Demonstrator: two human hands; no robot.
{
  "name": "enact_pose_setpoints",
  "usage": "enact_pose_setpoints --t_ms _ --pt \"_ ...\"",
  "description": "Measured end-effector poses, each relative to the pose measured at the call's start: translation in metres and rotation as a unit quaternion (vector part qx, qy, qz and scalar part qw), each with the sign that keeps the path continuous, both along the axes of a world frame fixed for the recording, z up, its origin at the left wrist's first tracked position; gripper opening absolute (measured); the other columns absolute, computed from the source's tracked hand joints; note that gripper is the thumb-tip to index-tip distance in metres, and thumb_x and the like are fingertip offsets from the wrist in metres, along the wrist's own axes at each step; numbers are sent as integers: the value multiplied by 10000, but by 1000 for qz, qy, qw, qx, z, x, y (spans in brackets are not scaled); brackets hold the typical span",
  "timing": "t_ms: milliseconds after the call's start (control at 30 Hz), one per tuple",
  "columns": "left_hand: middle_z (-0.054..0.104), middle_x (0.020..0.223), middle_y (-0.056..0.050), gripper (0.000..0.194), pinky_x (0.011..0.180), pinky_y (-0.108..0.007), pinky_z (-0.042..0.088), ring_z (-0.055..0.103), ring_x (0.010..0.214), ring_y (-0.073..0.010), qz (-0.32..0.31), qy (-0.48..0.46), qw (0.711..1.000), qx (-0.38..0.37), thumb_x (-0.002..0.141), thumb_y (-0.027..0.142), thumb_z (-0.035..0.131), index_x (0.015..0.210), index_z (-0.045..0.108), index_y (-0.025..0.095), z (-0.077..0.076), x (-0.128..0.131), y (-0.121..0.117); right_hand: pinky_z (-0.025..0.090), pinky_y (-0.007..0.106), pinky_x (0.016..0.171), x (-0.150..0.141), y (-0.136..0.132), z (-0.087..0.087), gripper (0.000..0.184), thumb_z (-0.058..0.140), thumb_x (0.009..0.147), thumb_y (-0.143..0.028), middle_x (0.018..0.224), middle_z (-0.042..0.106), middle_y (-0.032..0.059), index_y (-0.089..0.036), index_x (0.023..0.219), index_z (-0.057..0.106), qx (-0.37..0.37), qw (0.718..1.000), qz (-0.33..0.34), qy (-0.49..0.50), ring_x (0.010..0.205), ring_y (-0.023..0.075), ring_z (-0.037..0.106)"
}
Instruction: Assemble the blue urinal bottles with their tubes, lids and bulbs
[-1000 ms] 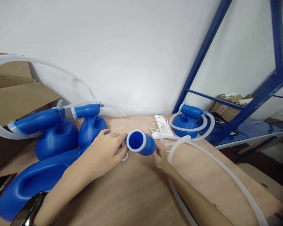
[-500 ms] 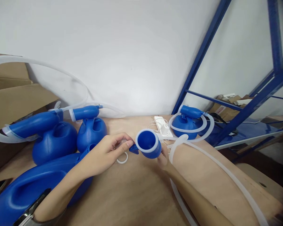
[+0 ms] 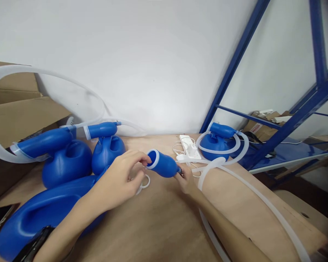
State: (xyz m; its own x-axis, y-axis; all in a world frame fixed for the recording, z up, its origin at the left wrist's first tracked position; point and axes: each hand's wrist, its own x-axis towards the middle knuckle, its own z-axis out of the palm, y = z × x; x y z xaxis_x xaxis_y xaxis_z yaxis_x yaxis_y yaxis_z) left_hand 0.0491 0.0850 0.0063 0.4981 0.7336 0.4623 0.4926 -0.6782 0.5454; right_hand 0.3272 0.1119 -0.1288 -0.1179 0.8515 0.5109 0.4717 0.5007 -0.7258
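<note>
A blue funnel cup with a white rim (image 3: 166,165) lies tilted above the table, its mouth turned up and to the left. My right hand (image 3: 186,179) grips its narrow end, where a white translucent hose (image 3: 220,163) runs close by; the joint is partly hidden. At the mouth, my left hand (image 3: 125,176) has its index fingertip touching or very near the rim, thumb held apart. Below those fingers a white ring (image 3: 145,181) rests on the table, partly covered by the hand. Beneath my left forearm lies a large blue jug (image 3: 41,214).
Blue bottles with cups and hoses stand at the left (image 3: 67,163), back left (image 3: 108,154) and back right (image 3: 213,145). A white power strip (image 3: 190,147) sits near the wall. Around are cardboard boxes (image 3: 27,112), a blue metal rack (image 3: 235,62) and a phone (image 3: 0,220).
The cup has swung from facing me to lying sideways, mouth leftward. My left fingers have let go of the small blue flap beside the cup and moved to the rim.
</note>
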Motion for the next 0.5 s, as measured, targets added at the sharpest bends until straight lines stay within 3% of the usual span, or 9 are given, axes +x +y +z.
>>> enact_pose_setpoints --t_ms 133,267,400,500 --pt "678 909 -23 251 803 -381 499 636 871 -231 -5 25 998 -55 1014 403 543 868 643 224 -2 6 -1 300 311 623 1 0 -1 179 567 855 -291 642 479 -36 -243 725 454 15 999 9 -34 613 162 440" --pt "605 786 1 329 723 -355 419 565 747 -199 -13 43 995 -94 1012 440 513 762 509 227 -3 11 1 305 315 625 3 0 -2 162 550 865 -267 651 498 -31 -247 734 458 23 997 41 -60 614 170 452" --pt "601 734 22 351 651 -325 362 508 659 -164 -39 67 985 -152 984 461 561 731 513 222 7 9 -4 327 318 630 6 -1 -1 137 541 856 -245 682 548 -13 -251 752 452 28 993 82 -81 638 186 499" --pt "519 647 41 335 599 -315 313 434 604 -146 -40 73 981 -175 922 432 609 682 507 222 13 6 -7 309 317 618 8 -2 1 135 533 809 -226 650 493 -27 -258 744 419 38 990 102 -93 609 181 461"
